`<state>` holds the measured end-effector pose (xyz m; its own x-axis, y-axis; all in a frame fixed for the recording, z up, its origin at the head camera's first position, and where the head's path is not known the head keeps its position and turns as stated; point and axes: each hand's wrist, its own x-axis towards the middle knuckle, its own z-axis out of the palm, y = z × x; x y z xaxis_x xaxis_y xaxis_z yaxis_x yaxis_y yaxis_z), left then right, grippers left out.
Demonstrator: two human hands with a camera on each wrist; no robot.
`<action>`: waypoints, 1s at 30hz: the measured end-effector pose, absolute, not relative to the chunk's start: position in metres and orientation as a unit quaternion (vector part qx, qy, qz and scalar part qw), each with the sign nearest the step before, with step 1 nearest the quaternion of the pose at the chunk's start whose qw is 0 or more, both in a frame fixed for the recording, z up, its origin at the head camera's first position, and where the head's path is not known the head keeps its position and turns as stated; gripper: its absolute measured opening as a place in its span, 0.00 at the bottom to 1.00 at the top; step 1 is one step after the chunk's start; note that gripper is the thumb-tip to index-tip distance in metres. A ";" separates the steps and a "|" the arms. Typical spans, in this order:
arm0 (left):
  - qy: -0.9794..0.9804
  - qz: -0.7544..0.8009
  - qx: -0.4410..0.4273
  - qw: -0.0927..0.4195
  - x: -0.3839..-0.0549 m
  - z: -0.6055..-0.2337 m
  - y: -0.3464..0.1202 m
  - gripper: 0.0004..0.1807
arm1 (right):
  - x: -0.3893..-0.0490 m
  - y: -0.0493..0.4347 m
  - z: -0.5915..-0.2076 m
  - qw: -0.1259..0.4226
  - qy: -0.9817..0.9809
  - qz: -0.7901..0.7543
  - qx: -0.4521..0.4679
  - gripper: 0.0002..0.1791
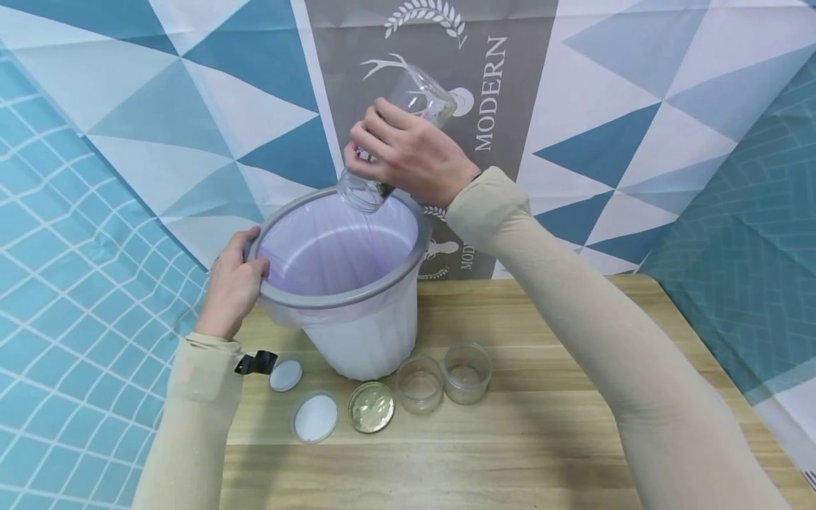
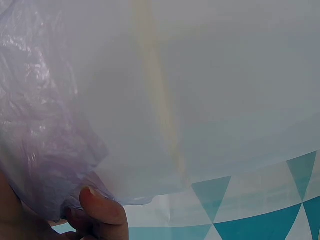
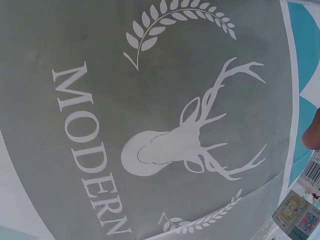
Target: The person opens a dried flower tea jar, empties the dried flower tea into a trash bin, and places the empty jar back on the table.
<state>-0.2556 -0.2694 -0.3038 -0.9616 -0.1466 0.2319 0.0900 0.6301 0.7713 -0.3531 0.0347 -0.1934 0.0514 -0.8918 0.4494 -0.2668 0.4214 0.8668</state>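
Note:
In the head view my right hand grips a clear jar, tilted with its mouth down over the far rim of a white trash bin. Some greenish-brown matter shows near the jar's raised base. A label with a barcode on the jar shows at the right wrist view's edge, beside a fingertip. My left hand holds the bin's grey rim at the left, thumb over it. A thin purple bag lines the bin and folds over its rim; the left wrist view shows its loose edge by my fingers.
On the wooden table before the bin stand two clear round containers, a gold lid, a clear-rimmed white lid and a small white lid. Patterned cloth hangs close behind the bin.

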 end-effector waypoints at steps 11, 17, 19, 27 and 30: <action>-0.895 -0.424 0.018 0.135 -0.255 -0.303 -0.270 0.40 | -0.354 0.029 -0.190 0.542 -0.579 -0.332 0.511 0.26; -0.893 -0.430 0.017 0.134 -0.255 -0.303 -0.270 0.41 | -0.353 0.026 -0.188 0.544 -0.563 -0.348 0.516 0.25; -0.892 -0.431 0.017 0.134 -0.255 -0.303 -0.269 0.41 | -0.352 0.027 -0.187 0.544 -0.560 -0.353 0.515 0.25; -0.892 -0.431 0.019 0.137 -0.256 -0.304 -0.270 0.41 | -0.352 0.032 -0.191 0.553 -0.548 -0.366 0.509 0.25; -0.892 -0.430 0.019 0.138 -0.256 -0.304 -0.270 0.41 | -0.351 0.033 -0.192 0.570 -0.534 -0.363 0.508 0.25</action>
